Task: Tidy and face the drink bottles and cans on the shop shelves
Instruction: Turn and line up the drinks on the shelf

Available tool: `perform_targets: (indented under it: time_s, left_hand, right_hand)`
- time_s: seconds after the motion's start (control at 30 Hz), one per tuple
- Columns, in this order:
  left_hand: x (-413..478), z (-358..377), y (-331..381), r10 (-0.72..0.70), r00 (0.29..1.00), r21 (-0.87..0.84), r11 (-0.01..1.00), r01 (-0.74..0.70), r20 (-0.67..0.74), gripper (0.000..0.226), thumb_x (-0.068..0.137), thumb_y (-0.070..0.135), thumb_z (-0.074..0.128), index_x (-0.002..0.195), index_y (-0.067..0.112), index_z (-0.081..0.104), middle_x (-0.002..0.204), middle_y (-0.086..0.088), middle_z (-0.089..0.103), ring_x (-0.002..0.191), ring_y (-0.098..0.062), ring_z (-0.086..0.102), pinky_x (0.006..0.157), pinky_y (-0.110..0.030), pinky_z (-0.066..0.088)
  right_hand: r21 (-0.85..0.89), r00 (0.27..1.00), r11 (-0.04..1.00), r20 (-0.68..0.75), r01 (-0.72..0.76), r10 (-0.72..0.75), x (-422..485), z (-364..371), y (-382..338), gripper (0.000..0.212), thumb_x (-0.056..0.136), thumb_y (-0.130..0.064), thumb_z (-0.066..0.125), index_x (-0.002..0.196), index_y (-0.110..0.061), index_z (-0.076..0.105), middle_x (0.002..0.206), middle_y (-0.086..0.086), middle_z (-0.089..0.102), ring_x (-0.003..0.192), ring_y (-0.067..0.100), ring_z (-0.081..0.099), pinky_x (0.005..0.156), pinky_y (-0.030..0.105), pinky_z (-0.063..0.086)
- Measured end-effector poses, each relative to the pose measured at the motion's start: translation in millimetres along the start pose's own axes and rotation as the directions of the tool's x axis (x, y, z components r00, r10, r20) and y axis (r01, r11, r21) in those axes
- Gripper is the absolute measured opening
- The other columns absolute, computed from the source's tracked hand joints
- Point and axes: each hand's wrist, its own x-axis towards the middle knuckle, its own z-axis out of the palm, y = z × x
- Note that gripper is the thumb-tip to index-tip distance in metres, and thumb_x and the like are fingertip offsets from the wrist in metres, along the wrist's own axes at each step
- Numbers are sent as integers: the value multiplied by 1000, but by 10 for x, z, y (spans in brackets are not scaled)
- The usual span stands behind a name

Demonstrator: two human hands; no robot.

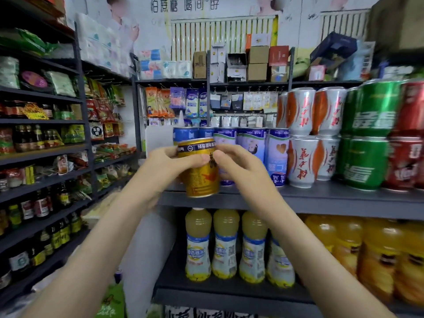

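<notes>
The gold can (202,173) stands at the front edge of the upper drinks shelf (321,198), near its left end, leaning slightly. Whether its base rests on the shelf or is just clear of it cannot be told. Both hands grasp it. The left hand (169,164) wraps its left side with the thumb laid across the front. The right hand (238,164) pinches its upper right side, thumb in front and fingers curled behind.

Just behind the can is a row of blue-and-white cans (250,143). Toward the shelf's right end come silver-and-red cans (300,134), green cans (367,134) and red cans (410,134), each stacked two high.

On the lower shelf (206,294), pale yellow bottles (226,244) line the front edge below the can, with orange bottles (378,260) to their right.
</notes>
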Motion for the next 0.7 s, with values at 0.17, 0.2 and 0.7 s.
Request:
perform_targets:
  time_s: [0.17, 0.2, 0.7]
  left_hand:
    - [-57, 956, 165, 38, 977, -63, 998, -25, 211, 46, 48, 20, 86, 91, 20, 71, 89, 3, 75, 85, -13, 70, 79, -32, 55]
    - [-86, 1180, 202, 56, 965, -82, 996, -36, 258, 47, 48, 21, 84, 93, 21, 70, 90, 3, 75, 84, -12, 71, 74, -27, 56]
    - [-403, 4118, 498, 165, 888, -141, 983, -115, 430, 43, 71, 17, 77, 111, 25, 65, 102, 11, 72, 98, 0, 64, 78, -12, 50]
  right_hand:
    - [-240, 999, 970, -26, -44, 39, -442, -899, -63, 47, 76, -40, 74, 117, -33, 54, 114, -14, 64, 104, 1, 60, 93, 26, 49]
    - [-271, 999, 962, -28, -45, 39, -546, -1100, -61, 46, 75, -40, 75, 117, -32, 56, 112, -15, 65, 103, -1, 60, 92, 25, 49]
    - [-386, 945, 897, -315, -214, 90, -1695, -3764, 82, 46, 68, -34, 81, 109, -34, 59, 101, -20, 65, 91, -14, 55, 74, 7, 46]
